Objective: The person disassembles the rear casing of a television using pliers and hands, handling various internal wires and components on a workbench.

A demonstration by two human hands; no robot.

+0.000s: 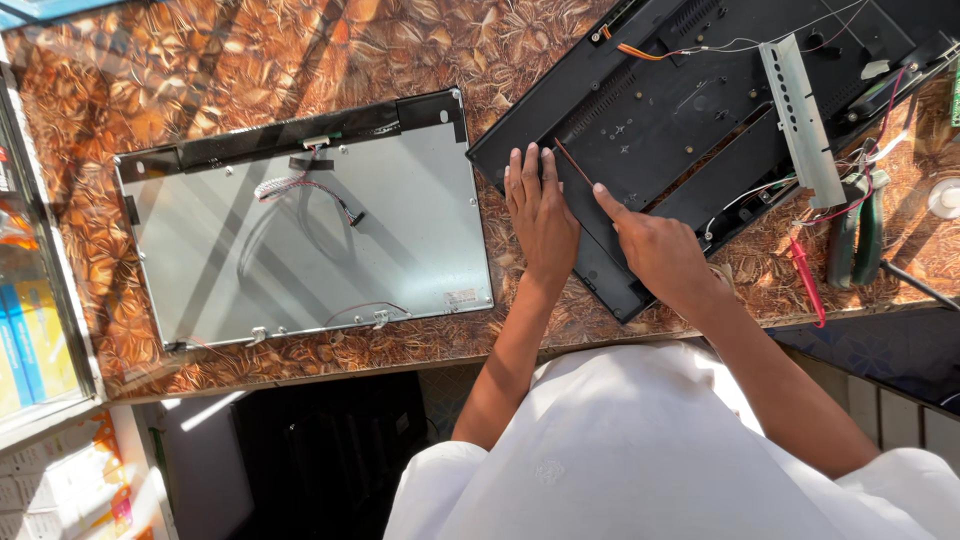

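Observation:
My left hand [542, 213] lies flat, fingers together, on the near left edge of a black plastic monitor back shell [690, 110] that rests inside-up on the table. My right hand [655, 248] presses beside it, index finger stretched toward a thin red-brown strip [572, 162] on the shell. Neither hand grips anything. A grey metal bracket [800, 120] and several thin wires cross the shell's right part.
A bare display panel [310, 225] lies back-up at the left, with a small cable [305, 190] on it. Green-handled pliers [852, 235] and a red probe [806, 278] sit at the right. The table [200, 70] has a brown leaf pattern; its front edge runs just below my hands.

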